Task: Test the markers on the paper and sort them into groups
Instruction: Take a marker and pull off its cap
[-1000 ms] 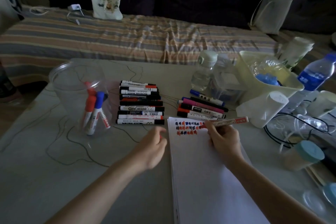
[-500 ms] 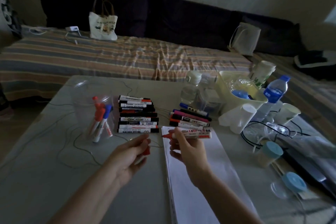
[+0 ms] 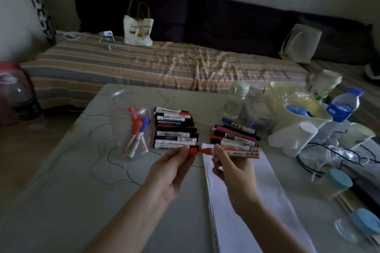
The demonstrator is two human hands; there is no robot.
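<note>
My right hand (image 3: 228,165) grips a red marker (image 3: 236,153), held level above the top of the white paper stack (image 3: 253,195), its red tip pointing left. My left hand (image 3: 170,168) pinches the marker's red cap (image 3: 192,151) right at that tip. A row of several markers (image 3: 174,129) lies behind my left hand. A second group of several markers (image 3: 234,135) lies behind the paper. A clear plastic cup (image 3: 129,127) at the left holds red and blue markers.
At the right of the table stand water bottles (image 3: 343,107), a yellowish bin (image 3: 296,104), white cups (image 3: 294,139), blue-lidded jars (image 3: 333,183) and black cables (image 3: 308,162). Behind the table are a striped couch, a tote bag (image 3: 138,26) and dark cushions.
My right hand lifted the red marker off the paper and turned its tip left. My left hand brought the red cap up to the tip. The view rose toward the couch.
</note>
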